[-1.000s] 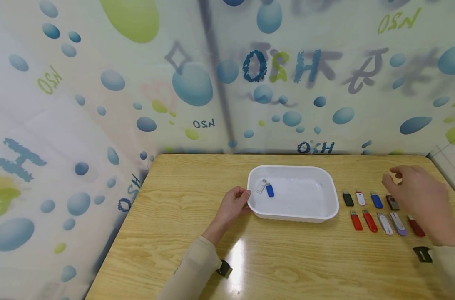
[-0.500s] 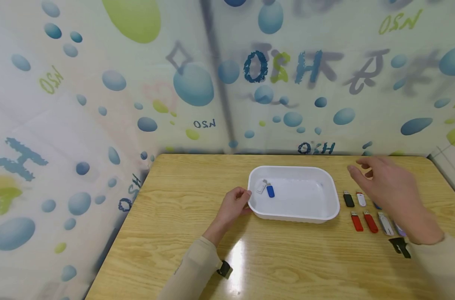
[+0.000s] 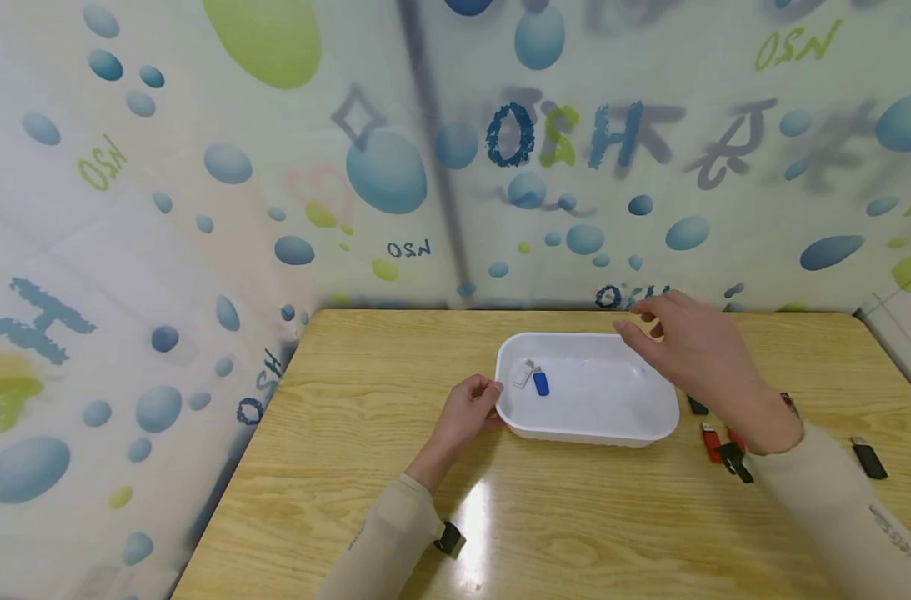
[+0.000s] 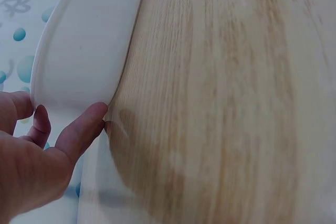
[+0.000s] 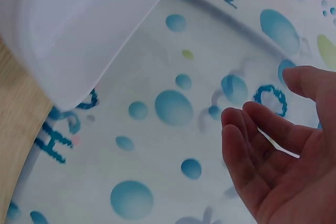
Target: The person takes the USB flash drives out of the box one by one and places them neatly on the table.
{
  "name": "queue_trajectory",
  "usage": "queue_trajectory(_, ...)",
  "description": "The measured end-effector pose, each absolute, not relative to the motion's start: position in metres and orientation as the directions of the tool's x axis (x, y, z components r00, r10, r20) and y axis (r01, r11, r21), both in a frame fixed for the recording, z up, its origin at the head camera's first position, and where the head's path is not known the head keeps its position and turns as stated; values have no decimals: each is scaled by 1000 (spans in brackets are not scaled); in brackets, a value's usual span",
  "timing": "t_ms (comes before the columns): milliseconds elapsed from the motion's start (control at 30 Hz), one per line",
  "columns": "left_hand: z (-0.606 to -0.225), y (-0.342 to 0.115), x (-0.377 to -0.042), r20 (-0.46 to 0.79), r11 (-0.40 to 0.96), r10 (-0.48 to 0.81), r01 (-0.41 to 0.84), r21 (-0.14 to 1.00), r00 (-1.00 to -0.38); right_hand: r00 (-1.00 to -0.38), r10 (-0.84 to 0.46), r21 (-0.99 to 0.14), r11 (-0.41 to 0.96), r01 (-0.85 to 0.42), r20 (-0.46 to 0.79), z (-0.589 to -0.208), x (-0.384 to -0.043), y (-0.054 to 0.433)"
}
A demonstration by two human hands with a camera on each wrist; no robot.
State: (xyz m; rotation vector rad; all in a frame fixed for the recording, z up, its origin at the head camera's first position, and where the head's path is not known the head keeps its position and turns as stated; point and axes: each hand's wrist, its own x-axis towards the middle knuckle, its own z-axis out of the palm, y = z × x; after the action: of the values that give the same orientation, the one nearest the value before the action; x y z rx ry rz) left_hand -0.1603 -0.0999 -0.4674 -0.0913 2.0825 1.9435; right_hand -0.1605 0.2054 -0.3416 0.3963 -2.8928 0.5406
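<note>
A white plastic tub [image 3: 586, 404] sits on the wooden table, with a white USB stick [image 3: 523, 374] and a blue USB stick [image 3: 541, 383] lying inside at its left end. My left hand [image 3: 466, 408] grips that end, its fingers and thumb on the wall in the left wrist view. Above the tub's back right corner, my right hand [image 3: 698, 358] hovers. Its fingers are loosely bent and the thumb stands apart; the right wrist view shows nothing between them. Beneath the right forearm, a black USB stick [image 3: 698, 406] and a red one [image 3: 710, 442] are partly visible.
Further right, another black USB stick [image 3: 868, 458] lies on the table [image 3: 365, 400]. Part of a dark brown stick [image 3: 789, 403] shows behind the right sleeve, which hides other sticks. A patterned curtain [image 3: 455, 167] stands along the table's back edge.
From over the rows of USB sticks, my right hand has moved left to the tub's right end. The black stick at far right has come into sight. My left hand stays put.
</note>
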Motion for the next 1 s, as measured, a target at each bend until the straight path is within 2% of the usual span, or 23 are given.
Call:
queue_trajectory(400, -469, -101, -160, -250, 102, 156, -236, 966, -956, -926, -357, -276, 884, -379, 126, -339, -187, 152)
queue_trajectory(800, -472, -100, -162, -235, 106, 151, -221, 970, -960, -920, -392, -258, 886, -386, 30, -354, -206, 125)
queue_trajectory(900, -471, -101, -161, -235, 103, 157, -221, 970, -959, -900, -436, -237, 874, -424, 2, -362, -212, 121)
queue_trajectory(1000, -471, -100, -161, -234, 103, 156, -220, 970, -960, -852, -523, -201, 837, -509, -21, -371, -219, 119)
